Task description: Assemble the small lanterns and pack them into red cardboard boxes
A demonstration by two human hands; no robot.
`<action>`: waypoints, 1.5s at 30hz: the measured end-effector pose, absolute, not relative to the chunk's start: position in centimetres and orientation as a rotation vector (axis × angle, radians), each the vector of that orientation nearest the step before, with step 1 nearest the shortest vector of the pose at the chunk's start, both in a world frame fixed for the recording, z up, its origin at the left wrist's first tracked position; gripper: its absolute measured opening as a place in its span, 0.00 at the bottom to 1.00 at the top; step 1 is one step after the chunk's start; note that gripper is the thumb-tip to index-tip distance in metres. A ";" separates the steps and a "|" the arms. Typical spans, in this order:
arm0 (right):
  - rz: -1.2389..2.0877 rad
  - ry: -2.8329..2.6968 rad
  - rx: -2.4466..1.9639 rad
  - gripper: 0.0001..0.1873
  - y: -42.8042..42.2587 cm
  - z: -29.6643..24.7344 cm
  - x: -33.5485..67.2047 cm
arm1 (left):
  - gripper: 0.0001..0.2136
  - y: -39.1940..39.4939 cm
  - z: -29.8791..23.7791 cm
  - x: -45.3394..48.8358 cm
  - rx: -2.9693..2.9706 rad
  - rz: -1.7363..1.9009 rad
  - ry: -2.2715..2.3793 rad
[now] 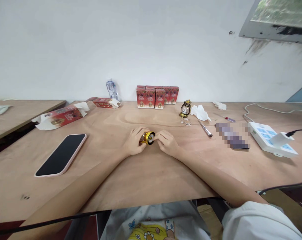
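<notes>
My left hand (135,142) is wrapped round a small gold lantern (150,137), tipped on its side so that its round dark-rimmed base faces right. At that base are the fingertips of my right hand (167,142), pinched together; whatever they may hold is too small to make out. Much of the lantern's body is hidden behind my left fingers. Farther back, a second lantern (185,108), black and gold with a clear middle, stands upright. Small thin bits (186,122) lie in front of it.
Red boxes (150,98) stand by the wall, with a bottle (112,89) to their left. Opened boxes (63,116) and a phone (62,155) lie left. Rightward are crumpled paper (200,113), a knife-like tool (205,129), a screwdriver (229,118) and a power strip (265,136) with cables.
</notes>
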State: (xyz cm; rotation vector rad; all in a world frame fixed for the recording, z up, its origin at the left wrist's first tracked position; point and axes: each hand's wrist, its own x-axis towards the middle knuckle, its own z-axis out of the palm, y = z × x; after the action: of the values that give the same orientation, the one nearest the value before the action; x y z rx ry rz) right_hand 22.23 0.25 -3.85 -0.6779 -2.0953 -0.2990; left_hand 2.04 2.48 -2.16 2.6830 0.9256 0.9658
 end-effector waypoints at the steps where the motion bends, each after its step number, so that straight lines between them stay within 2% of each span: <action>1: -0.306 -2.103 -0.680 0.12 0.2 -3.8 22.2 | 0.23 2.4 -2.1 2.1 2.699 0.955 0.927; 13: -0.281 -2.119 -0.683 0.11 0.2 -3.6 22.3 | 0.21 2.3 -2.0 2.3 2.837 0.768 0.926; 26: -0.248 -2.008 -0.586 0.14 -0.1 -3.5 22.2 | 0.23 2.4 -2.3 1.9 2.703 0.987 0.913; 45: -0.258 -1.872 -0.590 0.07 -0.5 -3.2 21.7 | 0.22 2.4 -2.4 1.9 2.670 1.086 0.851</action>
State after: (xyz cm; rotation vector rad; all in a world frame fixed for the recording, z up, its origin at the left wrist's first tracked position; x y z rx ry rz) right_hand 21.67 -0.54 -3.25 -0.5901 -1.8720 -0.2585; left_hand 1.92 2.37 -2.36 2.6702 0.8506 1.0856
